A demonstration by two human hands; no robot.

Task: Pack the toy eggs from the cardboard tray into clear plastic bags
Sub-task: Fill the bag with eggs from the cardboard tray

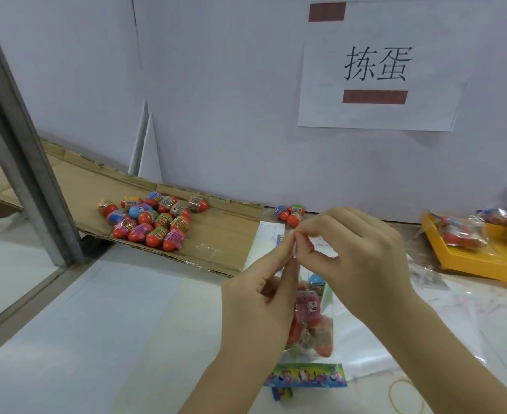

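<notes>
Here, both hands pinch the top of a filled bag.

Nearest, a yellow rubber band [407, 395] lies on the table [126, 324] beside the right forearm. The clear bag [325, 336] stands between the wrists with several eggs [306, 309] inside, its printed card [306, 375] at the bottom, apparently resting on the table. The left hand [255, 297] and right hand [357, 252] meet above it, thumb and forefinger of each narrowed onto the bag's top edge, the other fingers [363, 224] loosely curled. Just behind the hands, a few loose eggs [291, 215] sit on the table. Further left, an egg cluster [153, 224] lies on the flat cardboard tray [225, 234]. Far right, a yellow basket [479, 264] holds packed bags, blurred. A paper sign [378, 85] hangs on the wall.
</notes>
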